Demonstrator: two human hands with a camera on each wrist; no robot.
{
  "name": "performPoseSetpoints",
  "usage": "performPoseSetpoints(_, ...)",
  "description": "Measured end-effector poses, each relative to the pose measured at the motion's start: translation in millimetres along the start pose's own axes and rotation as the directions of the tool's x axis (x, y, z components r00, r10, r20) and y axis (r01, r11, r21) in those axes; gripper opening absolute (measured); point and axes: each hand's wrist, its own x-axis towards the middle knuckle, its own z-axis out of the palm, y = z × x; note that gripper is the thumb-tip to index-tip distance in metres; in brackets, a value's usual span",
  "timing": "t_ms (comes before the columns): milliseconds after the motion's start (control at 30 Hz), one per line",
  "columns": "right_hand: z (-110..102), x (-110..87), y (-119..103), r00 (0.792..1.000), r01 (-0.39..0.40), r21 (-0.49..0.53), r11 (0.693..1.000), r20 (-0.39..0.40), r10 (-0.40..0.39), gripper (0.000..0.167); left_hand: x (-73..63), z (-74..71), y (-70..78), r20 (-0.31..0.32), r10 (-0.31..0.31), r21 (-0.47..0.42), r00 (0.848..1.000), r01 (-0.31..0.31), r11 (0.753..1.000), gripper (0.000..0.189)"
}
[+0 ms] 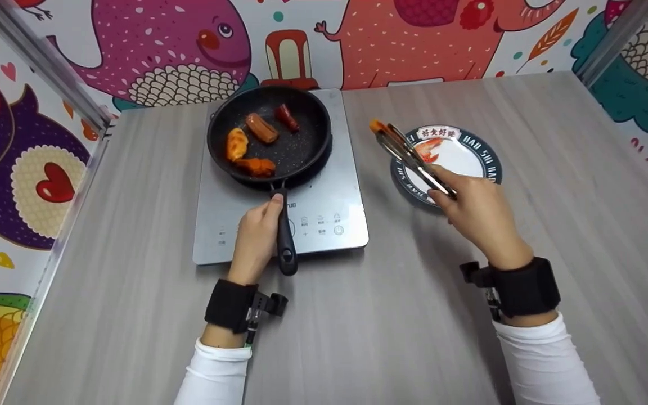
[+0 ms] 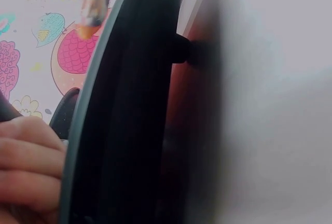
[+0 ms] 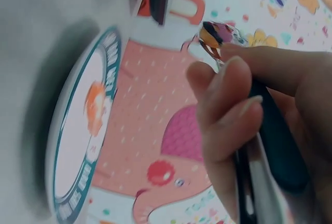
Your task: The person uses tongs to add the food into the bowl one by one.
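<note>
My left hand (image 1: 257,236) grips the black handle (image 1: 284,233) of a frying pan (image 1: 298,151). In the pan lie a scored sausage piece (image 1: 261,128), a dark red piece (image 1: 287,117), a yellow-brown piece (image 1: 237,144) and an orange-red piece (image 1: 256,166). My right hand (image 1: 484,216) holds metal tongs (image 1: 405,152), raised over the left side of a dark-rimmed plate (image 1: 491,163). An orange food piece (image 1: 377,125) is pinched at the tongs' tips. The right wrist view shows the fingers curled round the tongs (image 3: 280,141), with the plate (image 3: 54,146) beside them.
Under the pan is a silver induction cooker (image 1: 256,225) with touch controls on its near side. An orange prawn shape (image 1: 428,149) shows on the plate. Cartoon-printed panels (image 1: 301,45) border the grey wood-grain table (image 1: 380,315) at the back and left.
</note>
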Motion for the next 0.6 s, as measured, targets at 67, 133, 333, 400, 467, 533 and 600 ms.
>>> performPoseSetpoints(67,3,0.0,-8,1.0,0.016,0.0,1.0,-0.02,-0.016,0.041,0.4,0.6,-0.1,0.0,0.0,0.0,1.0,0.0,1.0,0.051)
performPoseSetpoints(133,6,-0.1,-16,0.999,0.04,0.001,0.999,-0.036,-0.04,0.04,0.9,1.3,-0.2,-0.002,-0.001,0.0,1.0,0.001,1.0,0.05)
performPoseSetpoints(333,17,-1.0,-33,0.993,0.101,0.006,0.995,-0.055,-0.1,0.04,1.8,2.8,0.4,0.005,-0.005,-0.014,1.0,0.005,1.0,0.05)
performPoseSetpoints(400,20,-1.1,-36,0.992,0.114,0.011,0.993,-0.052,-0.114,0.039,1.6,2.8,0.2,0.007,-0.004,-0.017,1.0,0.004,1.0,0.05)
performPoseSetpoints(467,23,-1.0,-40,0.991,0.13,0.017,0.991,-0.044,-0.129,0.037,1.2,2.3,-0.2,0.004,-0.006,-0.017,1.0,0.006,1.0,0.05)
performPoseSetpoints(533,26,-0.5,-44,0.989,0.144,0.024,0.989,-0.035,-0.143,0.035,0.7,1.7,-0.8,0.001,-0.009,-0.02,1.0,0.009,1.0,0.05)
performPoseSetpoints(600,30,-0.3,-47,0.987,0.157,0.034,0.987,-0.029,-0.156,0.034,0.5,1.0,-1.4,-0.003,-0.007,-0.017,1.0,0.007,1.0,0.05)
